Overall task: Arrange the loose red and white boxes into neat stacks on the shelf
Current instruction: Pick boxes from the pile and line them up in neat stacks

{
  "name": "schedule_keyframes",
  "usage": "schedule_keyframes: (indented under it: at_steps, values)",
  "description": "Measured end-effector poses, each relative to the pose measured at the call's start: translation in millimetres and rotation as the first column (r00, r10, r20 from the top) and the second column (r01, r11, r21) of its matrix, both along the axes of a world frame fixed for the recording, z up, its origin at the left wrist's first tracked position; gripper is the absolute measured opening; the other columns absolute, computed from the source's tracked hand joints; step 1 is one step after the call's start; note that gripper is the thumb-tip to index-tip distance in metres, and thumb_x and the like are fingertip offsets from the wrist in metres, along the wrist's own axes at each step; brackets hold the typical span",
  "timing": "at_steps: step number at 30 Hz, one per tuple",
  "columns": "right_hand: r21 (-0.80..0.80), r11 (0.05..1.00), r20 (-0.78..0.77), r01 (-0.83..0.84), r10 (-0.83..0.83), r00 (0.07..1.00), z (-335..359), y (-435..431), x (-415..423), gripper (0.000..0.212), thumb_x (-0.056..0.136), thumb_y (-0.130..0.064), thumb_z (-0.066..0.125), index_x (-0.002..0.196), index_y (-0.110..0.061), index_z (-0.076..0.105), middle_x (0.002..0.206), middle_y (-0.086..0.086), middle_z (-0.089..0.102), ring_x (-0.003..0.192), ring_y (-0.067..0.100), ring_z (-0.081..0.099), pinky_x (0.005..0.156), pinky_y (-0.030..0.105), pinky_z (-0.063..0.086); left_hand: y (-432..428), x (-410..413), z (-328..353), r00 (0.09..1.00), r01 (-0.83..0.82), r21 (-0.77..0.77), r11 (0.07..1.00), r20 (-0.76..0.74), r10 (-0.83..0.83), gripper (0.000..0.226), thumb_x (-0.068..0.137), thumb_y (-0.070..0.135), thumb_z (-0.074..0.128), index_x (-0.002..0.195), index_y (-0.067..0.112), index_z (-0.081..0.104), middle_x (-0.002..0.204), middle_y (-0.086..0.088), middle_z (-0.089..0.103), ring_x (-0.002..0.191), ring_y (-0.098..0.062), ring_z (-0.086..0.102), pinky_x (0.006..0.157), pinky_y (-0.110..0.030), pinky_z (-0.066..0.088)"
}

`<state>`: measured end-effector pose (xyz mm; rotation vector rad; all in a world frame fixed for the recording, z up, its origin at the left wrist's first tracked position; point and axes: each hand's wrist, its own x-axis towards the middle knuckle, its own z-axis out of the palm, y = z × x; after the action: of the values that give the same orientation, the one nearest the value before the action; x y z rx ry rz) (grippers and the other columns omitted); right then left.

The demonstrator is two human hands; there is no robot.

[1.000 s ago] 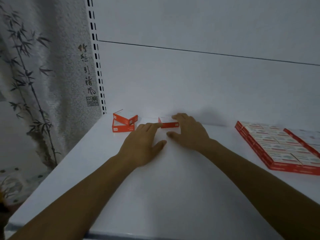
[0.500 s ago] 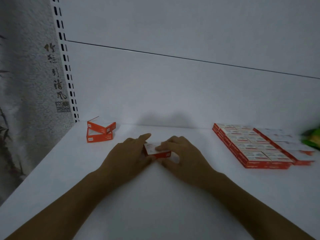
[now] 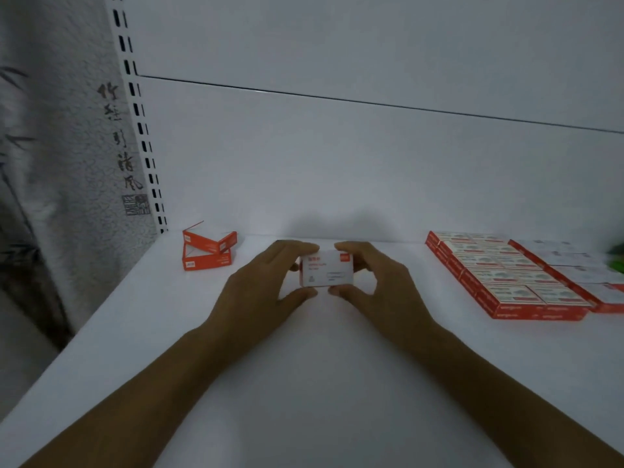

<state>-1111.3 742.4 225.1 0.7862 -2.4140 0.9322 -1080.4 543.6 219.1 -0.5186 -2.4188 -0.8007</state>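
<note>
Task part done. Neat block of boxes (image 3: 499, 275) sits at right of the shelf (image 3: 320, 383). Both hands — left hand (image 3: 260, 288), right hand (image 3: 378, 282) — pinch one held box (image 3: 327, 267) mid-shelf, lifted. Two loose boxes (image 3: 207, 251) remain far left — unstacked.

box (image 3: 327, 267): lifted off shelf (image 3: 304, 366), white face tilted up | both hands now pinching it
</note>
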Motion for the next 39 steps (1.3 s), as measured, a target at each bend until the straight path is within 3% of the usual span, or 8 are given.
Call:
schedule_keyframes:
  at_steps: [4,14,17,20,24,32,36,39]
  values:
    - [-0.003,1.000,-0.056,0.004,-0.004,0.998,-1.9,-9.1,0.8,0.052,0.072,-0.029,0.075,0.119,-0.021,0.053,0.108,-0.002,0.064,0.093,0.010,0.059,0.086,0.035,0.052,-7.6,0.9,-0.3,0.999,-0.045,-0.021,0.999,0.002,0.045,0.051,0.077,0.034,0.074,0.122,0.031,0.049,0.116,0.011,0.057,0.088,0.001,0.050,0.073,-0.020,0.053]
    - [0.134,0.990,-0.005,-0.048,0.049,0.999,25.7,10.5,7.6,0.051,0.074,-0.038,0.074,0.117,-0.028,0.050,0.106,-0.010,0.064,0.088,0.006,0.059,0.081,0.022,0.051,4.4,13.1,9.5,0.997,-0.018,0.035,0.999,0.076,0.015,0.055,0.078,0.045,0.067,0.127,0.038,0.043,0.118,0.013,0.057,0.096,-0.008,0.056,0.082,-0.020,0.052]
    - [0.200,0.980,-0.080,-0.011,0.027,0.996,28.1,34.0,13.6,0.053,0.072,-0.042,0.074,0.117,-0.027,0.052,0.107,-0.010,0.065,0.085,0.003,0.055,0.076,0.012,0.041,20.1,19.4,14.4,0.998,0.015,-0.064,0.998,0.061,-0.011,0.060,0.077,0.054,0.058,0.131,0.040,0.038,0.124,0.014,0.055,0.101,-0.005,0.054,0.084,-0.027,0.053]
    - [0.196,0.980,-0.121,0.028,-0.004,0.993,31.8,62.5,15.5,0.053,0.072,-0.039,0.075,0.118,-0.026,0.052,0.108,-0.007,0.065,0.089,0.002,0.050,0.086,0.022,0.034,46.9,19.7,23.3,0.995,0.029,-0.075,0.997,0.101,-0.021,0.075,0.073,0.058,0.064,0.137,0.042,0.028,0.135,0.017,0.046,0.111,-0.001,0.046,0.093,-0.028,0.048]
    - [0.124,0.989,-0.153,0.079,-0.060,0.986,40.5,119.5,17.2,0.052,0.070,-0.038,0.076,0.115,-0.023,0.054,0.106,-0.003,0.066,0.086,0.005,0.053,0.085,0.037,0.048,102.3,11.5,37.8,0.987,0.094,-0.040,0.995,0.132,-0.088,0.092,0.066,0.061,0.065,0.139,0.050,0.009,0.134,0.029,0.034,0.120,0.007,0.034,0.098,-0.019,0.034]
    - [0.006,0.977,0.033,0.212,-0.212,0.977,31.0,292.5,25.0,0.055,0.071,-0.030,0.077,0.120,-0.025,0.052,0.113,-0.006,0.061,0.094,0.007,0.058,0.077,0.023,0.054,276.3,-16.0,35.3,0.987,0.159,-0.182,0.970,0.056,-0.151,0.086,0.077,0.045,0.070,0.145,0.030,0.020,0.145,0.005,0.038,0.129,-0.015,0.037,0.104,-0.038,0.037]
    - [-0.018,0.961,0.040,0.276,-0.275,0.961,23.4,371.5,27.5,0.053,0.072,-0.030,0.076,0.119,-0.026,0.053,0.105,-0.012,0.060,0.089,0.005,0.058,0.074,0.005,0.042,358.6,-24.9,33.5,0.975,0.221,-0.285,0.933,0.037,-0.220,0.081,0.082,0.048,0.062,0.147,0.024,0.019,0.151,0.003,0.029,0.136,-0.017,0.030,0.108,-0.039,0.029]
    - [0.026,0.933,0.074,0.358,-0.359,0.930,22.5,421.0,17.7,0.057,0.075,-0.027,0.075,0.126,-0.023,0.051,0.109,-0.008,0.061,0.091,0.007,0.058,0.073,0.012,0.041,403.6,-35.7,29.4,0.973,0.225,-0.318,0.921,0.022,-0.230,0.074,0.085,0.049,0.058,0.145,0.021,0.025,0.151,0.001,0.030,0.136,-0.018,0.030,0.107,-0.039,0.031]
